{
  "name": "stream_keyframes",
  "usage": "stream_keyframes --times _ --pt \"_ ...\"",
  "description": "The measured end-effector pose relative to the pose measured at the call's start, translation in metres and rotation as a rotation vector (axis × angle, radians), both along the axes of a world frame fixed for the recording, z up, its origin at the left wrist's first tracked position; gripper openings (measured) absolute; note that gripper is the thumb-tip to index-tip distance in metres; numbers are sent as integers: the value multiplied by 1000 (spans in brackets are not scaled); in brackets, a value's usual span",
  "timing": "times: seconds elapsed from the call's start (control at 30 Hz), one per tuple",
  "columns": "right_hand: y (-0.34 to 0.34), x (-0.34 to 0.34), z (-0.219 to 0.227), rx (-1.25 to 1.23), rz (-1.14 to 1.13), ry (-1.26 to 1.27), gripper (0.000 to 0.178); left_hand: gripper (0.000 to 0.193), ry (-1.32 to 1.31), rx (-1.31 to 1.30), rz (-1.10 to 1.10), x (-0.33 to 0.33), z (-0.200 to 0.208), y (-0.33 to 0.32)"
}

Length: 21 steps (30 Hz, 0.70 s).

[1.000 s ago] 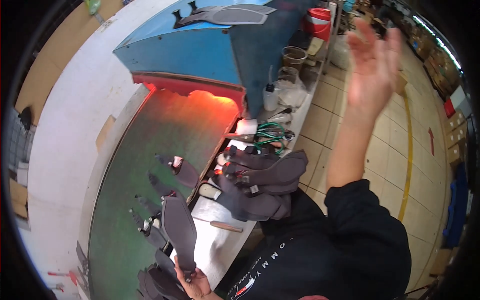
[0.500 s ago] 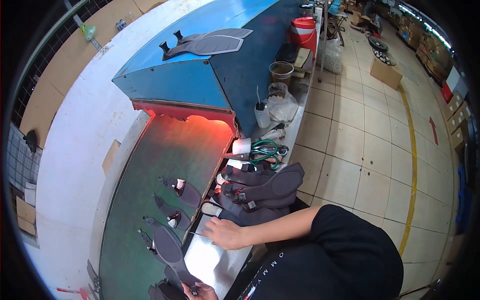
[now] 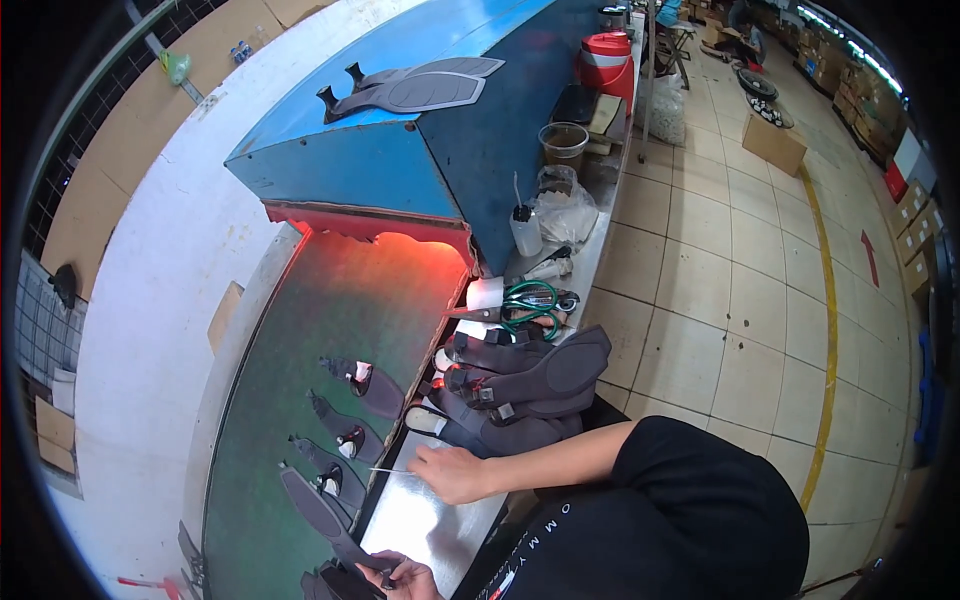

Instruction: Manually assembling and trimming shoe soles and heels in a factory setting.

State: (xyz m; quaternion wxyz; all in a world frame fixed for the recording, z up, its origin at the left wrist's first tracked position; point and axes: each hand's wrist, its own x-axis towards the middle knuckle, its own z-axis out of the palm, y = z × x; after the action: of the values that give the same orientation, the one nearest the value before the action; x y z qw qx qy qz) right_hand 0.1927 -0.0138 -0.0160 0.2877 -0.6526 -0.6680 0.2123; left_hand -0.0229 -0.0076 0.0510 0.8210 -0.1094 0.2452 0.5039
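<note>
— List the room, biggest item first.

— Floor of pale square tiles with a yellow painted line, running off to my right; stacked brown cardboard boxes far along it. White wall to my left. Next, a blue metal oven hood with an orange-red glow at its mouth, two grey flat shoe pieces lying on top. Below the hood, a dark green conveyor belt carrying three dark grey strap pieces in a row.

— And the bench?

— Narrow shiny steel worktop beside the belt. On it: a pile of dark grey sandal uppers, green-handled scissors, a white squeeze bottle, a brown plastic cup, a red jug at the far end.

— Your hands?

— My right hand rests on the steel worktop, just in front of the pile, fingers pinched together on a thin pale stick that points toward the belt. My left hand, at the lower edge, is closed around the end of a long dark grey sole piece, which lies out over the belt's near end.
</note>
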Motion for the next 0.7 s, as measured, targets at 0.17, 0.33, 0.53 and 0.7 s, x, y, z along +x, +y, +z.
stream_keyframes --times 0.17,0.33,0.53,0.7 --pt "-28 26 42 21 37 644 33 24 -113 52 4 -10 -27 16" --pt "-44 14 24 100 209 797 40 22 -168 29 -175 10 -38 28" --pt "-54 9 38 -77 239 767 67 18 -48 -105 -136 43 -36 23" --pt "-56 2 36 -88 281 956 70 27 12 118 -301 49 -52 21"
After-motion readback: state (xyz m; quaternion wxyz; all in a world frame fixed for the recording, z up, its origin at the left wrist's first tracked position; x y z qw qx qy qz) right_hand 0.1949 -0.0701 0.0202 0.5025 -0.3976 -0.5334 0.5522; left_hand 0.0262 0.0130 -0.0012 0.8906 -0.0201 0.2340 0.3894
